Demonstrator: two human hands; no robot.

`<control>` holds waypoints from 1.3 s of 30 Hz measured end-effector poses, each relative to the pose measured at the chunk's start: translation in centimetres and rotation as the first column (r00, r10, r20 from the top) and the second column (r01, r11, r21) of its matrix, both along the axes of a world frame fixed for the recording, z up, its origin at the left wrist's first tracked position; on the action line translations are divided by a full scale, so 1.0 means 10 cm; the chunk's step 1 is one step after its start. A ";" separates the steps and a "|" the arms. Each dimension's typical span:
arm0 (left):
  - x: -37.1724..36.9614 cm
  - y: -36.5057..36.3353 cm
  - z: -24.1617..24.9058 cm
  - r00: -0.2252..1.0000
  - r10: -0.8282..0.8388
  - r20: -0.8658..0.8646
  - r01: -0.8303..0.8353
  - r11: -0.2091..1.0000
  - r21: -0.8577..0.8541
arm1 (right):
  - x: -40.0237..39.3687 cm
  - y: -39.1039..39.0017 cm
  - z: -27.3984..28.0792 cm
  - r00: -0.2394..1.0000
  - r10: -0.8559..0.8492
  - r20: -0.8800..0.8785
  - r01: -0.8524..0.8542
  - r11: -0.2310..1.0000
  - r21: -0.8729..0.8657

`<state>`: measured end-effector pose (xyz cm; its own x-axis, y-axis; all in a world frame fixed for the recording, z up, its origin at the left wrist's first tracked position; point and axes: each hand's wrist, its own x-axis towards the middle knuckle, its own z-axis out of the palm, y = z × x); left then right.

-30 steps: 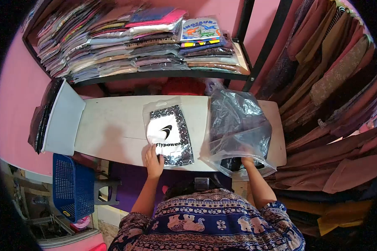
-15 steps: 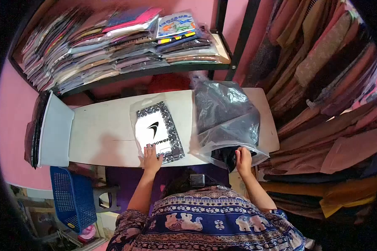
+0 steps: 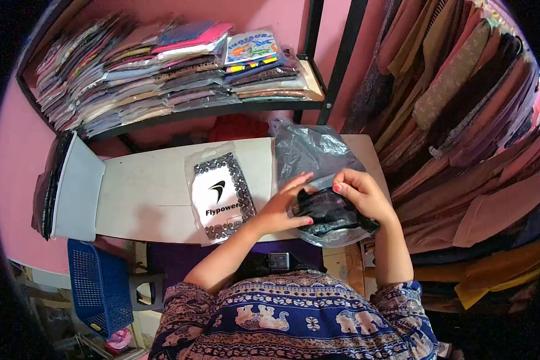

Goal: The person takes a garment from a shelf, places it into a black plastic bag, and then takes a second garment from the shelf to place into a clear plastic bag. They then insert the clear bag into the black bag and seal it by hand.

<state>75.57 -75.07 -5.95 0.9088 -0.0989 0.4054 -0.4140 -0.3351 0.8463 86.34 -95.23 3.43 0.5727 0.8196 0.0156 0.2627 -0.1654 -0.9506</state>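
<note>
Both hands are at a dark folded garment (image 3: 327, 210) coming out of a large clear plastic bag (image 3: 309, 153) on the right of the white table (image 3: 144, 192). My right hand (image 3: 360, 192) grips the garment's top from the right. My left hand (image 3: 285, 207) holds its left side, fingers spread along it. To the left lies a packaged garment (image 3: 221, 193), flat in a clear bag with a white "Flypower" card and a black-and-white patterned border; neither hand touches it.
A shelf (image 3: 162, 66) stacked with several bagged clothes runs above the table. Hanging fabrics (image 3: 462, 120) fill the right side. A grey-white board with dark bags (image 3: 72, 186) leans at the table's left end. A blue plastic basket (image 3: 99, 282) stands on the floor below.
My left hand left the Flypower package and crossed right to the dark garment. My right hand lifted the garment out of the bag's mouth. The camera view shifted slightly.
</note>
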 end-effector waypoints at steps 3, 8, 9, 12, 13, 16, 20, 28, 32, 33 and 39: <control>-0.03 0.14 0.13 0.993 -0.122 -0.002 0.116 0.951 -0.286 | 0.08 0.25 0.14 0.989 0.128 -0.076 -0.112 0.977 0.184; -0.41 0.57 0.30 0.988 -0.030 -0.148 -0.037 0.902 -0.429 | 0.19 0.61 0.40 0.935 0.350 -0.056 -0.341 0.931 0.134; -0.47 0.63 0.29 0.991 0.027 -0.132 -0.079 0.912 -0.403 | 0.16 0.73 0.44 0.927 0.375 -0.009 -0.367 0.911 0.187; -0.68 0.92 0.27 0.969 0.199 -0.147 -0.231 0.941 -0.247 | 0.14 1.13 0.48 0.905 0.423 0.040 -0.421 0.881 0.218; -0.76 1.06 0.26 0.940 0.299 -0.165 -0.319 0.941 -0.113 | 0.16 1.28 0.49 0.902 0.380 0.203 -0.410 0.903 0.130; -1.02 1.56 0.27 0.697 0.689 -0.198 -0.702 0.712 0.003 | 0.06 1.79 0.49 0.806 0.284 0.519 -0.383 0.919 0.093; -1.50 1.99 0.98 0.362 0.804 0.472 -0.898 0.164 0.409 | -0.23 2.48 0.39 0.540 0.000 0.842 -0.398 0.881 0.255; -2.45 2.21 0.84 0.469 0.603 0.646 -0.841 0.081 0.535 | -0.81 3.39 -0.60 0.585 -0.018 0.811 -0.463 0.813 0.352; -2.63 2.44 -0.06 0.520 0.819 0.241 -0.689 0.235 0.686 | -1.00 3.66 -1.63 0.663 0.230 0.712 -0.465 0.873 0.151; -2.69 2.55 -0.34 0.546 0.827 0.135 -0.646 0.313 0.696 | -1.03 3.70 -1.84 0.667 0.297 0.684 -0.459 0.886 0.063; -2.84 3.09 -1.52 0.431 0.796 -0.425 -0.508 0.604 0.615 | -0.99 3.79 -2.84 0.619 0.532 0.577 -0.365 0.846 -0.388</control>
